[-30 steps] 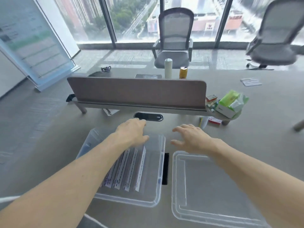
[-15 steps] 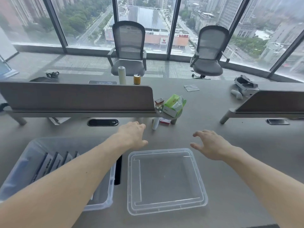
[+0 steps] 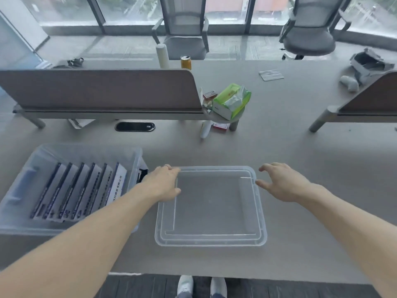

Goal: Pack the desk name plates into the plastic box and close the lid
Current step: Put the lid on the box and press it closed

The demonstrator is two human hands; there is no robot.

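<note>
"Desk name plates (image 3: 79, 190), item one. Whereabouts?"

"Stand leaning in a row inside the plastic box (image 3: 137, 160), well to the left of the left hand (image 3: 165, 183) and its fingers (image 3: 171, 168). Six counted, dark-edged, pale faces turned up and rightward. Apart from both hands."

"Item two, lid (image 3: 214, 211)?"

"Lies flat on the desk (image 3: 300, 147), off the box, directly between the two sets of fingers. Clear plastic, stepped border all round."

"Left hand, state of fingers?"

"Bent close together over the lid's far-left corner, with thumb laid along the left rim. Clamped or merely resting: cannot tell, fingertips hidden behind the knuckles."

"Right hand (image 3: 281, 182)?"

"Fingers (image 3: 270, 166) spread apart, loosely bent, holding nothing. Hovers at the lid's far-right corner, thumb tip just at the right rim; touching or not, cannot tell."

"Sundries?"

"Beyond the left-hand fingers: black cable port (image 3: 135, 126), divider panel (image 3: 96, 89), green tissue pack (image 3: 232, 100) at its right end, orange can (image 3: 185, 62) and white roll (image 3: 162, 55) farther back. Beyond the right-hand fingers: folded paper (image 3: 271, 74). Farthest off, by the windows: two office chairs (image 3: 184, 39). Just left of the left-hand fingers, against the box's wall: a dark object (image 3: 141, 176), mostly hidden. Nearer than the wrists, past the desk's edge: white shoes (image 3: 185, 284)."
</note>
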